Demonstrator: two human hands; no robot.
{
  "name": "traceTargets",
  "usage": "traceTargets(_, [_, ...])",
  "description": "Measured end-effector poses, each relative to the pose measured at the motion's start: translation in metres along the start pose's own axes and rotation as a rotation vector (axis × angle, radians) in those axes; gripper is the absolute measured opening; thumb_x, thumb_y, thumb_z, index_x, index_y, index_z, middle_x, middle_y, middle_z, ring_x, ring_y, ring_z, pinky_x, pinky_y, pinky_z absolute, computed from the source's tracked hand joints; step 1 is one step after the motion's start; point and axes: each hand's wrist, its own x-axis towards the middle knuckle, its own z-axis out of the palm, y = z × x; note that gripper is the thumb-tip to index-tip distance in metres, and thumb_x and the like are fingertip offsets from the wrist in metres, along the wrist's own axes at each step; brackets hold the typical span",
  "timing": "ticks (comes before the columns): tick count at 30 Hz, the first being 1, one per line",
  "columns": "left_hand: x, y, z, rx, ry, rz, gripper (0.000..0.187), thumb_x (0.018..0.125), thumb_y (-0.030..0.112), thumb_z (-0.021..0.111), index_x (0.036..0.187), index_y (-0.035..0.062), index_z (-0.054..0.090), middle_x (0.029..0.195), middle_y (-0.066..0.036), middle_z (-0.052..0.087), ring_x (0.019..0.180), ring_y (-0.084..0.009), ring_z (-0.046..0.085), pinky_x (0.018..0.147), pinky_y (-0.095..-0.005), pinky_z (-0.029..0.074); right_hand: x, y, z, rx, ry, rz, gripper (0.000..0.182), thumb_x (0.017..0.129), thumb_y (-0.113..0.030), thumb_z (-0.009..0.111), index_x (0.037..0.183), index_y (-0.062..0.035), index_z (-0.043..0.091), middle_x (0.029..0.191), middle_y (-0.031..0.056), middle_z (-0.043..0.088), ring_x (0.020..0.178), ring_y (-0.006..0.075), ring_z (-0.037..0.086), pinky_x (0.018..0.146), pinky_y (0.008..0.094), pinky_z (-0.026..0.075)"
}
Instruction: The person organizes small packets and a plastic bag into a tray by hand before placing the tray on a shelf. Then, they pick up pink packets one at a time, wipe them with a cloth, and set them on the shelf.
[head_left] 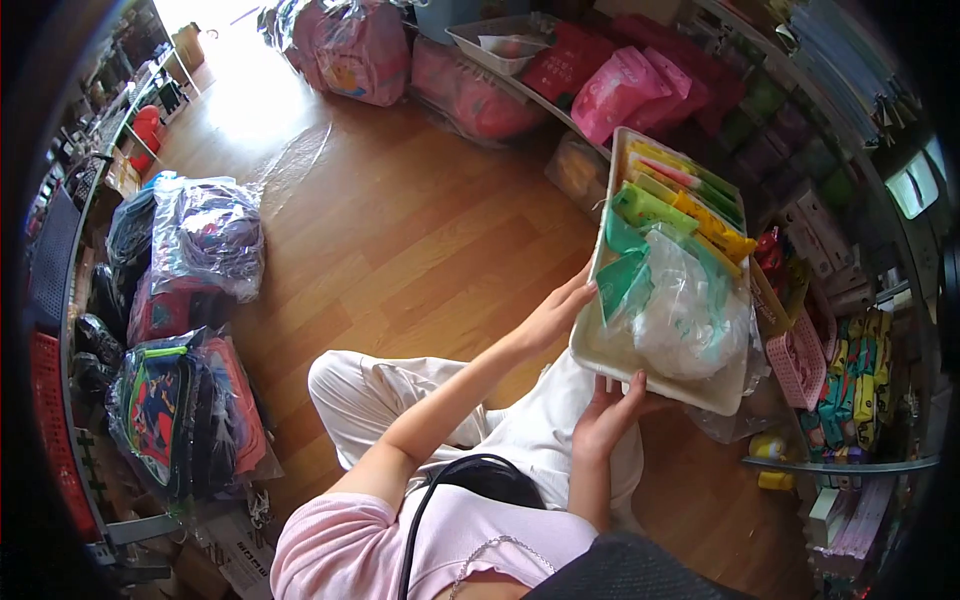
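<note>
Cream tray (pixel 606 352) (packets (pixel 655 207)) — both hands (pixel 560 316) (pixel 605 418)

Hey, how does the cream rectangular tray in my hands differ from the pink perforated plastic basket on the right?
Colour: the cream rectangular tray is pale, while the perforated plastic basket is pink. Walls: the tray's look solid; the basket's are full of holes. Handling: your left hand and right hand hold the tray, while neither touches the basket. Both are containers.
</note>
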Motion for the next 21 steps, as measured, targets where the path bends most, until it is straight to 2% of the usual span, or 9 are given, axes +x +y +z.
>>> traceTargets(1, [0.008,-0.001,-0.008,0.085,-0.027,0.006,0.052,0.098,0.033,0.034,0.141,0.004,0.031,0.143,-0.009,0.035,0.129,-0.0188,0.033,0.107,-0.0309,0.026,0.0,0.001,0.005,-0.007,0.023,0.015,0.101,0.087,-0.029,0.058,0.136,-0.0322,-0.031,0.147,0.0118,0.018,0.128,0.0279,0.032,0.102,0.0438,0.036])
traceTargets(2, [0.016,-0.003,-0.013,0.167,-0.054,0.011,0.052,0.098,0.035,0.035,0.139,0.0035,0.033,0.141,-0.009,0.037,0.128,-0.0189,0.035,0.106,-0.0313,0.028,0.0,0.003,0.011,-0.009,0.016,0.013,0.101,0.087,-0.029,0.058,0.136,-0.0322,-0.031,0.147,0.0118,0.018,0.128,0.0279,0.032,0.102,0.0438,0.036])
traceTargets(5, [0.042,0.006,-0.024,-0.057,-0.06,-0.152,0.053,0.097,0.041,0.036,0.134,0.0036,0.042,0.133,-0.011,0.047,0.12,-0.0193,0.045,0.102,-0.0328,0.036,0.011,0.019,0.026,0.002,-0.052,-0.021,0.107,0.091,-0.026,0.056,0.124,-0.0286,-0.046,0.143,0.0144,0.027,0.123,0.0274,0.04,0.103,0.0429,0.039])
traceTargets(8, [0.055,0.036,-0.028,-0.055,-0.032,-0.192,0.05,0.096,0.041,0.036,0.127,0.0036,0.048,0.127,-0.013,0.053,0.112,-0.0206,0.053,0.096,-0.0344,0.042,0.033,0.044,0.03,-0.011,-0.188,-0.014,0.088,0.092,-0.035,0.054,0.142,-0.0127,-0.014,0.142,0.0149,0.029,0.126,0.0275,0.039,0.105,0.0412,0.036])
traceTargets(11, [0.097,0.005,-0.054,-0.187,-0.151,-0.245,0.059,0.096,0.05,0.031,0.13,0.0039,0.045,0.131,-0.014,0.049,0.115,-0.0232,0.051,0.099,-0.0354,0.04,0.048,0.048,0.037,-0.031,-0.234,0.074,0.078,0.092,-0.037,0.053,0.143,-0.0076,0.002,0.141,0.0163,0.03,0.127,0.0263,0.038,0.106,0.0396,0.034])
traceTargets(14, [0.106,0.001,-0.058,-0.335,-0.219,-0.312,0.07,0.094,0.059,0.025,0.136,0.0047,0.037,0.137,-0.015,0.043,0.121,-0.0242,0.046,0.104,-0.0355,0.036,0.059,0.046,0.034,0.031,-0.296,0.137,0.081,0.092,-0.037,0.054,0.142,-0.0073,-0.002,0.14,0.0165,0.031,0.125,0.0249,0.04,0.106,0.0371,0.034])
traceTargets(16, [0.088,0.014,-0.041,-0.371,-0.132,-0.238,0.06,0.097,0.049,0.031,0.135,0.0032,0.039,0.134,-0.012,0.045,0.117,-0.0201,0.048,0.1,-0.0344,0.039,0.052,0.044,0.037,0.049,-0.26,0.116,0.073,0.093,-0.035,0.052,0.141,-0.0045,0.007,0.14,0.0152,0.031,0.127,0.0241,0.037,0.108,0.0366,0.031])
traceTargets(17, [0.095,-0.011,-0.049,-0.162,-0.048,-0.108,0.051,0.096,0.034,0.044,0.136,0.0032,0.037,0.133,-0.012,0.046,0.118,-0.019,0.048,0.099,-0.0333,0.04,0.046,0.044,0.042,0.067,-0.225,0.107,0.065,0.094,-0.032,0.051,0.139,-0.0017,0.016,0.14,0.0139,0.03,0.129,0.0232,0.034,0.11,0.0361,0.027])
traceTargets(21, [0.09,0.015,-0.051,-0.082,-0.136,-0.193,0.05,0.089,0.014,0.053,0.135,0.0009,0.038,0.129,-0.012,0.049,0.113,-0.0174,0.051,0.094,-0.0296,0.044,0.041,0.039,0.053,0.099,-0.15,0.087,0.059,0.094,-0.031,0.051,0.137,-0.0024,0.023,0.139,0.0137,0.032,0.129,0.0224,0.035,0.108,0.0364,0.031])
